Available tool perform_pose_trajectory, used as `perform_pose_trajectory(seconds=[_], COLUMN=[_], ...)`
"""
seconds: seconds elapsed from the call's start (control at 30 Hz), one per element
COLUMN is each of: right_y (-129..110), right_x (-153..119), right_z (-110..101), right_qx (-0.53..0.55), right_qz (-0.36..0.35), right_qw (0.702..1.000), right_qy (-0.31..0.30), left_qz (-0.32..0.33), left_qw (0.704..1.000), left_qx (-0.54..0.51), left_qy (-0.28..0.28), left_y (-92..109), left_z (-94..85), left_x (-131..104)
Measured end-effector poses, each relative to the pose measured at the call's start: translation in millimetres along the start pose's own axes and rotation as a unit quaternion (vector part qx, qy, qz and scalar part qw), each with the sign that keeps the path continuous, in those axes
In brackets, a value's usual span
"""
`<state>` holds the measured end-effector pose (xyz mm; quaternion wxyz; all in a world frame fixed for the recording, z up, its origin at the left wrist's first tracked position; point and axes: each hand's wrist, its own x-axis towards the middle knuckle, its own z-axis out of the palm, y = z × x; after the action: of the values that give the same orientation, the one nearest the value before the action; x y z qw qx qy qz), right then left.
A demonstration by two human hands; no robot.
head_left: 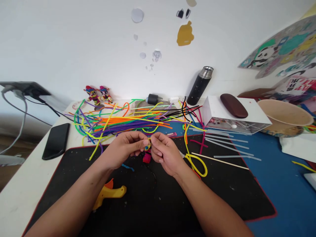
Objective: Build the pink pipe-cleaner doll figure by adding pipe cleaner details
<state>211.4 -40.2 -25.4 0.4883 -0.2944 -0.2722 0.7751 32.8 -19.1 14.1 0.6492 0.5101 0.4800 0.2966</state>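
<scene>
Hands (128,143) (166,152) pinch colourful piece (147,148), long axis steep, red end (146,158) down.

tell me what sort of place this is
Probably a craft corner on a desk: bundles of coloured stems that look like pipe cleaners, yellow-handled scissors and translucent sticks, possibly hot glue, lie around.

Here's a small yellow-and-blue piece (147,147), pinched from both sides, mostly hidden, a bright magenta lump (146,158) showing just below
</scene>
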Motion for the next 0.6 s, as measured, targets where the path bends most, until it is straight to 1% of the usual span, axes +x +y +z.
perform_pose_trajectory(seconds=[0.17, 0.37, 0.6], right_y=[0.7, -0.5, 0.9], right_x=[0.5, 1.6, 0.6], right_z=[-0.7, -2.6, -2.9], right_qx=[-0.001, -0.035, -0.055], right_qz=[0.001, -0.015, -0.024], right_qw=[1.0, 0.999, 0.998], right_qy=[-0.003, 0.005, 0.009], left_qz=[0.002, 0.031, 0.05], left_qw=[1.0, 0.999, 0.995], left_qx=[-0.004, 0.039, 0.08], left_qy=[-0.001, 0.0, 0.02], left_y=[-2.0, -1.4, 2.4], left_z=[-0.4, -6.3, -4.0], left_x=[0.8, 1.2, 2.7])
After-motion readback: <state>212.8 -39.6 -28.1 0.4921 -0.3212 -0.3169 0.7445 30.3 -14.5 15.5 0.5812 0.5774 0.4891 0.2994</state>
